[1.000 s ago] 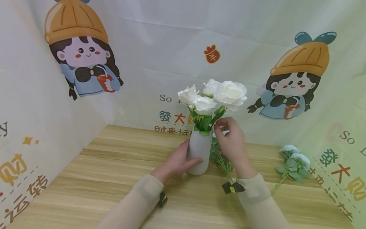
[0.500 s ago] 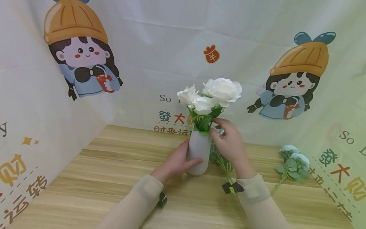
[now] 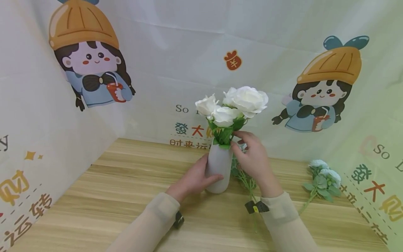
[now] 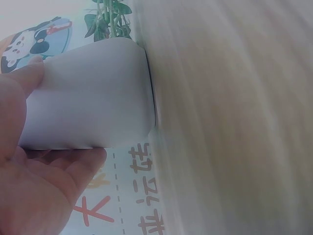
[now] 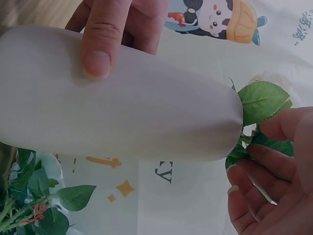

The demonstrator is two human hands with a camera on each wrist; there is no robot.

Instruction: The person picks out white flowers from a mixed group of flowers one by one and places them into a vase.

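Observation:
A tall white vase stands on the wooden table, with several white roses in its mouth. My left hand grips the vase's lower body from the left, thumb across the front; the left wrist view shows the fingers on the vase's other side. At the rim, my right hand pinches the stem of the large white rose between thumb and fingers. In the right wrist view, green leaves partly cover that stem. Inside the vase, the stems are hidden.
Pale blue flowers with grey-green leaves lie at the table's right side. More green flower stems lie just right of the vase, partly behind my right hand. A printed cloth hangs around the table's back and sides.
The large white rose has shifted left and closer to the others, and my right hand has moved slightly left to the vase rim. My left hand keeps its grip on the vase.

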